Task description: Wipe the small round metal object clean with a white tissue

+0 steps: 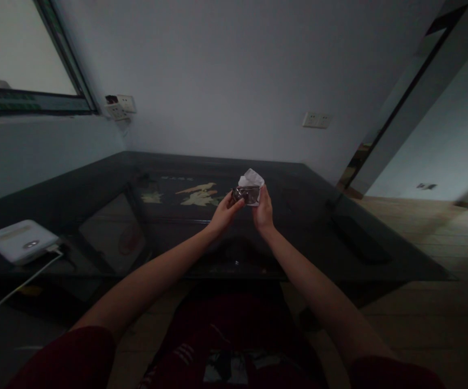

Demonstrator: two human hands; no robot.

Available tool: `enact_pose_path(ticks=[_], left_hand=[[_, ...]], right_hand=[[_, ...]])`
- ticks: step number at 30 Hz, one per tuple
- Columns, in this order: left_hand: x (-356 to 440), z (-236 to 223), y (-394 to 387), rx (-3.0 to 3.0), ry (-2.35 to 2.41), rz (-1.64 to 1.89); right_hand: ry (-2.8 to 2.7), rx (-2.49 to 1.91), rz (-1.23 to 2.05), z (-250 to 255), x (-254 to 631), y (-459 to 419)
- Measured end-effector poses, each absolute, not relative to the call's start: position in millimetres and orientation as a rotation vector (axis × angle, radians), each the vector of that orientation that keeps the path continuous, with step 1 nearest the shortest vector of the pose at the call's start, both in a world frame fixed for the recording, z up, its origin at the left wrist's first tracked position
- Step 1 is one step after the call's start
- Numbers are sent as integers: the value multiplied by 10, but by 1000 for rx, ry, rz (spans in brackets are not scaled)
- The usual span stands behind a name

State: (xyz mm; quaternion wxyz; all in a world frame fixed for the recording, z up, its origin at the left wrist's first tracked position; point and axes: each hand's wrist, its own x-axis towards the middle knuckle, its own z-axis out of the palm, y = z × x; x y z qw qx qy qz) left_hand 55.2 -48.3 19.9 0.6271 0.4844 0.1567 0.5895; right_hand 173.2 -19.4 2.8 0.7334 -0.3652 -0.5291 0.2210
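Observation:
Both my hands are raised together over a dark glass table [339, 237]. My left hand [224, 213] pinches the left end of a small dark shiny object, perhaps a pair of glasses [245, 194]. My right hand [263, 210] is closed on a crumpled white tissue [252, 178] pressed against the right side of that object. The dim light hides the object's details.
A white box-like device [20, 240] with a white cable [19, 286] lies at the table's left end. Wall sockets [317, 119] sit on the far wall, and more sockets [120, 105] are in the left corner. A window [19, 54] is upper left. Wooden floor [432, 227] lies to the right.

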Motion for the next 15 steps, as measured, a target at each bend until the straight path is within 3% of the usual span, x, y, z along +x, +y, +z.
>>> enact_pose_path(ticks=[10, 15], left_hand=[[511, 233, -463, 1006, 329, 1308], [504, 205, -421, 1155, 393, 1377]], right_hand=[[-1496, -746, 164, 257, 1602, -563], [-1442, -759, 213, 275, 1676, -507]])
